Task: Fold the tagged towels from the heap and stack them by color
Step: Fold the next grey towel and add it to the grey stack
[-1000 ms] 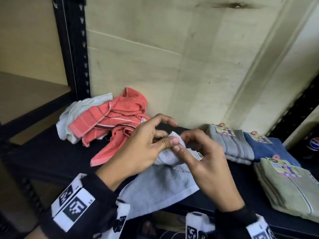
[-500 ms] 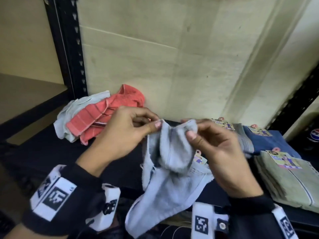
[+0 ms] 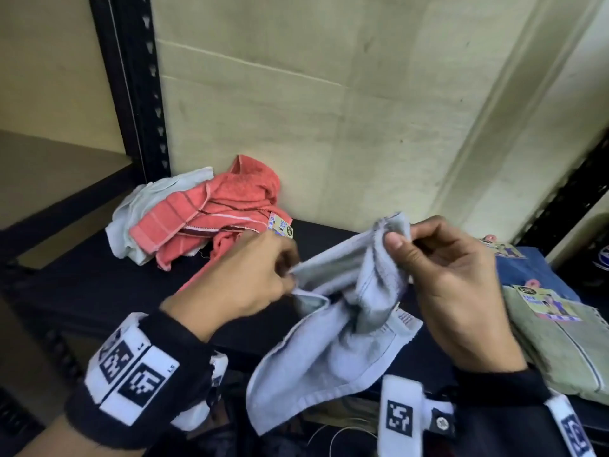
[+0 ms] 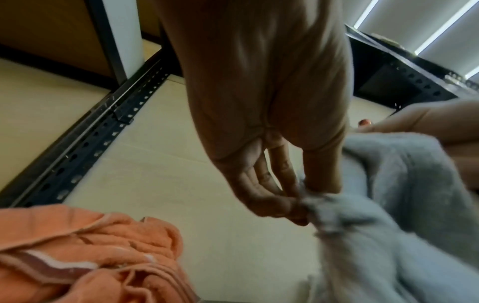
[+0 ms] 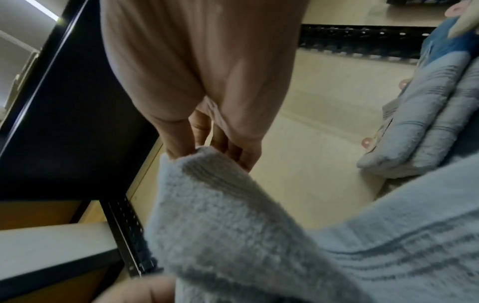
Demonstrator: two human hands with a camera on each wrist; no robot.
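Note:
A light grey towel (image 3: 329, 351) hangs crumpled in the air above the front edge of the dark shelf (image 3: 82, 278). My left hand (image 3: 244, 278) pinches one edge of it, seen close in the left wrist view as the grey towel (image 4: 376, 235) between thumb and fingers (image 4: 285, 209). My right hand (image 3: 454, 278) pinches another edge higher up, with the thumb on top; the right wrist view shows the grey towel (image 5: 259, 225) under the fingers (image 5: 178, 147). A heap with a coral striped towel (image 3: 211, 222) and a pale towel (image 3: 155, 206) lies at the back left.
Folded tagged towels lie to the right: a green stack (image 3: 566, 344) in front and a blue one (image 3: 534, 268) behind it, with a folded grey pile (image 5: 427, 114) beside them. A black perforated upright (image 3: 131, 80) stands at the left. A beige wall (image 3: 329, 110) closes the back.
Both hands lifted the grey towel off the shelf and drew apart, the right hand rising to the right and the left shifting its pinch along the edge; the towel now hangs stretched between them.

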